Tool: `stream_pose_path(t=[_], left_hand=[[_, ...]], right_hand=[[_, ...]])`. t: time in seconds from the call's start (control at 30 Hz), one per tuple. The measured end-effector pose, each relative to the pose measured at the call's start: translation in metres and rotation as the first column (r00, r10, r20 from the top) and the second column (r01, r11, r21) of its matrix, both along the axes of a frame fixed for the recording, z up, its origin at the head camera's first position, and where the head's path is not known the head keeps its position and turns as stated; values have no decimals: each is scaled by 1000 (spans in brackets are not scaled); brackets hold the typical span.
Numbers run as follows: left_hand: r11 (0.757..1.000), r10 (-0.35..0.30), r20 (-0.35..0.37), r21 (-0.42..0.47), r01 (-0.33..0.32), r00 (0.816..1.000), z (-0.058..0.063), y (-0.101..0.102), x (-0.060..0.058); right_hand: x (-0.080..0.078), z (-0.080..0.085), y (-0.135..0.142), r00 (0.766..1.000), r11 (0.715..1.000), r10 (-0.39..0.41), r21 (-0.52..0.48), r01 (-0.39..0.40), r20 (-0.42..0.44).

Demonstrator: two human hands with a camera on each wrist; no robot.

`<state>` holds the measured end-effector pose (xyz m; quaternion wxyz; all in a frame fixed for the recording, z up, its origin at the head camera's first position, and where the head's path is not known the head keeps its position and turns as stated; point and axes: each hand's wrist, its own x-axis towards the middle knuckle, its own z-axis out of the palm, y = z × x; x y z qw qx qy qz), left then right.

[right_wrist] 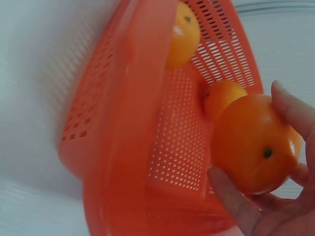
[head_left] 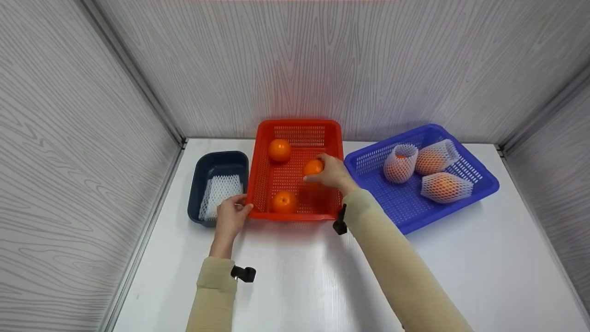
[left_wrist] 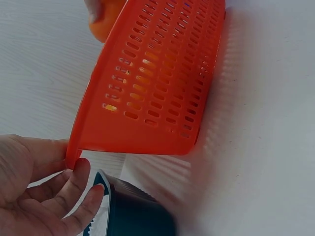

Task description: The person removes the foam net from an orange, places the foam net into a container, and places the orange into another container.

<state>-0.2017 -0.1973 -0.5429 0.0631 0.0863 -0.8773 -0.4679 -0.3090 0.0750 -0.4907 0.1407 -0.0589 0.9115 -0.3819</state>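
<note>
My right hand (head_left: 333, 174) holds an orange (right_wrist: 256, 142) between thumb and fingers, over the right part of the red basket (head_left: 299, 216). Two more oranges lie inside that basket, a far-left orange (head_left: 280, 150) and a near orange (head_left: 284, 202). With thumb and fingers my left hand (head_left: 232, 214) pinches the basket's rim at its near left corner; the left wrist view shows the red basket's rim (left_wrist: 74, 156) between them. Just left of this hand stands a dark blue bin (head_left: 192, 210) with white foam net sleeves (head_left: 223, 190) in it.
At the right, a blue-purple basket (head_left: 392, 203) stands at an angle close to the red one. It holds three fruits in white foam nets, one of them a netted orange (head_left: 445, 187). Wood-grain panels (head_left: 304, 64) wall in the white table (head_left: 286, 286) at the back and sides.
</note>
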Motion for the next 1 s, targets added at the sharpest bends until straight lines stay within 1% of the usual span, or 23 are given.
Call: stream_pose_path(t=[0.1, 0.2, 0.27, 0.33, 0.43, 0.63, 0.73, 0.83, 0.93, 1.0], left_hand=[[1000, 0, 1, -4, 0, 1000, 0, 1, 0], [1000, 0, -7, -4, 0, 1000, -1, 0, 0], [1000, -1, -12, -4, 1, 1000, -1, 0, 0], [1000, -3, -15, -4, 3, 1000, -2, 0, 0], [1000, -2, -20, 0, 2, 1000, -1, 0, 0], [1000, 4, -22, 1, -4, 1000, -1, -1, 0], [1000, -4, -21, -3, 4, 1000, -1, 0, 0], [1000, -5, -25, -9, 4, 1000, 0, 0, 1], [1000, 4, -12, -5, -4, 1000, 0, -1, 1], [1000, 10, 4, 0, -10, 1000, 0, -1, 1]], right_hand=[[1, -2, -2, 1000, 995, 22, 96, -24, 20], [5, -2, -6, 995, 985, 70, 154, -79, 68], [8, -2, -8, 989, 977, 93, 183, -114, 117], [11, -1, -10, 981, 971, 90, 206, -125, 172], [13, -2, -12, 973, 959, 82, 250, -137, 218], [17, -6, -14, 968, 940, 107, 295, -173, 226], [18, -9, -15, 963, 943, 93, 288, -166, 251], [17, -11, -16, 963, 949, 76, 279, -150, 258], [15, -12, -17, 971, 946, 78, 290, -142, 224], [13, -13, -19, 976, 944, 92, 293, -149, 199]])
